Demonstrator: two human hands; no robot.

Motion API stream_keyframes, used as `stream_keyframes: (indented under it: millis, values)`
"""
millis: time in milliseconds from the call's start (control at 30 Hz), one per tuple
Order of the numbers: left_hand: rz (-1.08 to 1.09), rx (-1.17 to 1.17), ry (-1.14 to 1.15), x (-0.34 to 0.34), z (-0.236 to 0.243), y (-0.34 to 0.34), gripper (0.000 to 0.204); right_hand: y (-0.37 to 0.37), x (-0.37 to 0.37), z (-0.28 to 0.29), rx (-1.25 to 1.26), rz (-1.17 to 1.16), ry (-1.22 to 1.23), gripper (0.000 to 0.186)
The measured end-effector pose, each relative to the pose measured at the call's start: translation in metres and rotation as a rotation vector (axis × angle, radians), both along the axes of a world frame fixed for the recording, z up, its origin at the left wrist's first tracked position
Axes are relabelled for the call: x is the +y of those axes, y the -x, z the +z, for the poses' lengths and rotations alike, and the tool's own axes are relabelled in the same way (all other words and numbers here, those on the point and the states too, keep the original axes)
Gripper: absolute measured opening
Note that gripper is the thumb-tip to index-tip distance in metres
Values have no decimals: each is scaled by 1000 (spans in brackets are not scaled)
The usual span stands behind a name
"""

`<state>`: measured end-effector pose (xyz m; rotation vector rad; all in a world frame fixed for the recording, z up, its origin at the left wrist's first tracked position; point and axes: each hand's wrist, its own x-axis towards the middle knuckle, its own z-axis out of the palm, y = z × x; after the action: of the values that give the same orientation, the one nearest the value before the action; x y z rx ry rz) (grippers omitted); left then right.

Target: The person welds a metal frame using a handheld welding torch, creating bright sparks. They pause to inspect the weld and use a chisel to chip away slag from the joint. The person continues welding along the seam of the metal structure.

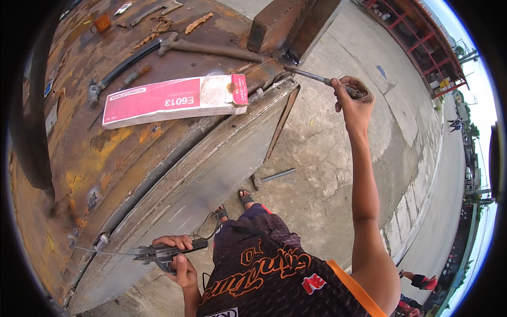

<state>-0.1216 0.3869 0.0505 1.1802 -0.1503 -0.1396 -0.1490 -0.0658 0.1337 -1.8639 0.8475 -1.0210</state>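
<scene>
Rust-brown steel plate (100, 164) fills the upper left of the frame, its far extent cut off by the black fisheye rim. A dark curved object (34, 121) at the left edge is likewise cropped and hard to identify. Lower left, the left hand (177, 261) is curled around a black electrode holder (157, 255), its fingers covering part of the grip; a thin rod (108, 251) projects leftward, and whether its tip touches the plate cannot be told. Upper right of centre, the right hand (353, 98) is closed on a slender metal tool (309, 75), largely concealing the handle; tip contact near the post (317, 29) is unclear. Upper left of centre lies a pink-and-white box (153, 103).
</scene>
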Motion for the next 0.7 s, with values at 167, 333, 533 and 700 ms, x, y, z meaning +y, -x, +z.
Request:
stream_keyframes:
  millis: [167, 333, 533, 700]
  values:
    - [34, 5, -43, -29, -2, 14, 43, -25, -25, 3, -367, 86, 207, 25]
    - [123, 34, -61, -51, -7, 30, 42, -41, -41, 12, -368, 60, 910, 22]
    - [235, 73, -50, -68, -14, 42, 41, -80, -54, -33, -208, 69, 1022, 22]
    - [271, 61, -55, -74, -14, 46, 41, -76, -66, -54, -397, -58, 857, 22]
